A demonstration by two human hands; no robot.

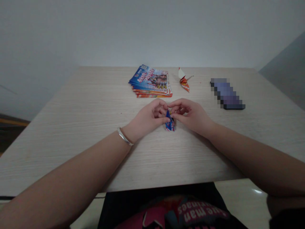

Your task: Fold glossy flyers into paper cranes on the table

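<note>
Between my two hands is a small folded piece of printed paper (170, 125), blue with red and white markings. My left hand (152, 115) pinches its left side, the thumb lying on the front and the fingers curled behind. From the other side my right hand (189, 114) grips it too, thumb on the paper and index finger bent over its top. The fingers hide the paper's upper part. It is held just above or on the table; I cannot tell which. A silver bracelet (124, 136) circles my left wrist.
Behind my hands lies a fanned stack of printed leaflets (152, 81), blue on top and orange below. Right of it stands a folded orange and white paper crane (183, 82). A dark phone (227, 93) lies farther right on the pale wooden table (95, 105). A wall borders the far edge.
</note>
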